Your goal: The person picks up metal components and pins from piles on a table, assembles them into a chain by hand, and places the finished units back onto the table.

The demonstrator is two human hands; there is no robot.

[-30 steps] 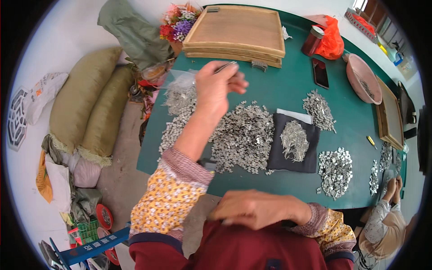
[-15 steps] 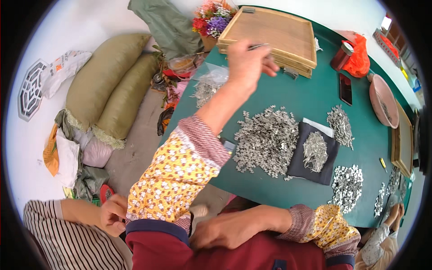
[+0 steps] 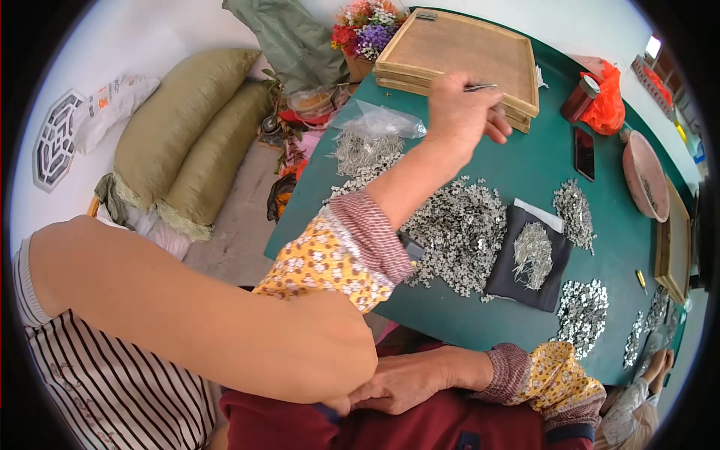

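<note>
I judge a reach: half-curled left hand [image 3: 457,112] pinches slim silvery metal tool [image 3: 484,87]; next needs steadiness. Right hand [image 3: 405,384]: cannot tell.

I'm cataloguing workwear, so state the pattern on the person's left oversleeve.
Left oversleeve: white flowers on yellow, best seen in the head view.

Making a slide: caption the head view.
Left hand holds a thin silvery item over a green table piled with silvery pieces.
</note>
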